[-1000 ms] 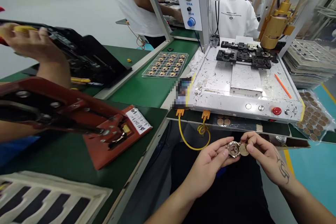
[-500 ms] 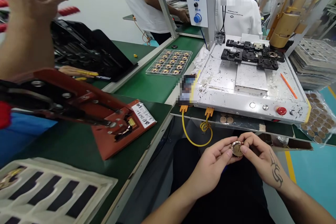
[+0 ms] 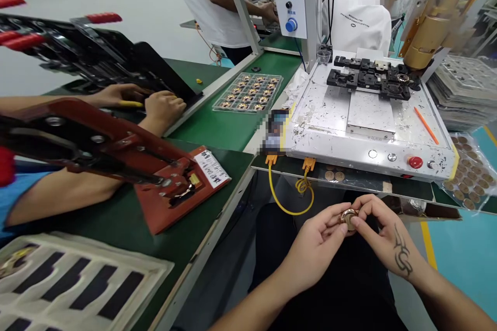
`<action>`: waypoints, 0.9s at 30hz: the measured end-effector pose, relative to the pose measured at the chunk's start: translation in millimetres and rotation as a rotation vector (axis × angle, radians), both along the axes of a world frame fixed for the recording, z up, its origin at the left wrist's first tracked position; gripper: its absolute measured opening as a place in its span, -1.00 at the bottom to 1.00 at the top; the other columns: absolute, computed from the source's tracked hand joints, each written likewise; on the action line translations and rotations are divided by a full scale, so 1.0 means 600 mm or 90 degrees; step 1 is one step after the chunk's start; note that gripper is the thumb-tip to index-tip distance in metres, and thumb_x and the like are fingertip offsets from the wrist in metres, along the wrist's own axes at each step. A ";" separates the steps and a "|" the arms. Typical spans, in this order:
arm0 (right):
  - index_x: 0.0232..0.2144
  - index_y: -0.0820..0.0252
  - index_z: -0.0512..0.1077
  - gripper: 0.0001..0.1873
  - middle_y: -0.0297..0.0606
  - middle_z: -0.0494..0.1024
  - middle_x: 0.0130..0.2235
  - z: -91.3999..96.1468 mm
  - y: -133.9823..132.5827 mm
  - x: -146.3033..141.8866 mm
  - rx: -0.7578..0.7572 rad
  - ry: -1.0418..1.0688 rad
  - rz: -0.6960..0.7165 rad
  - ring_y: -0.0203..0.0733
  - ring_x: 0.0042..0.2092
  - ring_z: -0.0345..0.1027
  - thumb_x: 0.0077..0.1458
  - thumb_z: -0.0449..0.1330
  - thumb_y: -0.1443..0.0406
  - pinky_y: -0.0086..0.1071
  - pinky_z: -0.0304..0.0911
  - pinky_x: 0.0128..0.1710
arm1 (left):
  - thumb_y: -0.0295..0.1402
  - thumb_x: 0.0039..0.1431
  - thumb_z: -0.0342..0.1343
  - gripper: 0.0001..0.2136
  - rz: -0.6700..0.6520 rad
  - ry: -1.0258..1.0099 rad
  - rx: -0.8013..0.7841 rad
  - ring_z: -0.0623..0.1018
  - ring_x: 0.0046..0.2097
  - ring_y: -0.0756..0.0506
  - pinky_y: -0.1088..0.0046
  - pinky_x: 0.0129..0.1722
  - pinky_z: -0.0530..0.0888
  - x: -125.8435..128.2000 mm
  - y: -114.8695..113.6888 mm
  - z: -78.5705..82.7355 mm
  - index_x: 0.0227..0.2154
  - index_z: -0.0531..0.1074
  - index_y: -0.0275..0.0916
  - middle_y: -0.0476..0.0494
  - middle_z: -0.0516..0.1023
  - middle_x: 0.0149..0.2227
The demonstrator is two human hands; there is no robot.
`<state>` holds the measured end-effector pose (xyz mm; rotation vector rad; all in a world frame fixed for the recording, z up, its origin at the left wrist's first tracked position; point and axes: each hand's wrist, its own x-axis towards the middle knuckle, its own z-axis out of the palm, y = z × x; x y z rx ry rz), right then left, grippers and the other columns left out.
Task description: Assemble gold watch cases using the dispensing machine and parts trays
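A round watch case (image 3: 347,215) with a shiny rose-gold rim and a tan disc in its face is held above my lap. My left hand (image 3: 319,240) grips its left edge, fingers behind and thumb at the rim. From the other side, my right hand (image 3: 378,230) is closed on it, its thumb pressed on the tan disc. Both thumbs and the fingertips cover part of the case. Beyond my hands, two round tan discs (image 3: 334,175) lie on the strip below the white bench machine (image 3: 330,139).
Black fixtures (image 3: 368,80) sit on the machine, beside an orange stick (image 3: 426,125). A clear tray (image 3: 248,93) of watch parts stands on the green bench. To the left are a red toggle press (image 3: 155,217), a white tray (image 3: 155,269) and a co-worker's hands (image 3: 165,108).
My right thumb has moved further over the tan disc, and the watch case has tilted slightly. The co-worker's raised hand at left has come down to the black fixture.
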<state>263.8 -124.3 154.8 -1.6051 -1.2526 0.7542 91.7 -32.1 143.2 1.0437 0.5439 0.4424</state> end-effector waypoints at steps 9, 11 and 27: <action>0.04 0.01 0.50 -0.82 -0.14 0.54 0.03 -0.031 0.005 0.010 0.098 -0.200 0.081 -0.02 0.05 0.46 0.47 0.17 0.31 -0.16 0.42 0.09 | -0.34 0.49 0.07 -0.49 -0.029 0.102 0.343 0.63 0.24 -0.26 0.05 0.29 0.54 -0.011 0.017 -0.008 0.44 0.24 -0.14 -0.33 0.61 0.24; -0.08 0.04 0.54 -0.89 -0.17 0.59 -0.08 -0.029 0.013 0.007 0.127 -0.155 0.054 -0.05 -0.05 0.50 0.47 0.19 0.28 -0.20 0.44 -0.01 | -0.33 0.47 0.12 -0.46 0.017 0.069 0.313 0.60 0.28 -0.25 0.08 0.31 0.53 -0.014 0.029 0.000 0.44 0.20 -0.08 -0.32 0.52 0.33; -0.22 0.14 0.53 -0.62 -0.37 0.51 -0.40 -0.003 0.051 -0.036 -0.033 0.323 0.046 -0.31 -0.45 0.37 0.23 0.45 -0.02 -0.45 0.36 -0.48 | -0.17 0.39 0.25 -0.77 0.118 0.102 0.226 0.56 -0.31 -0.05 0.41 -0.25 0.52 -0.038 0.025 0.052 -0.20 0.54 -0.26 -0.07 0.58 -0.32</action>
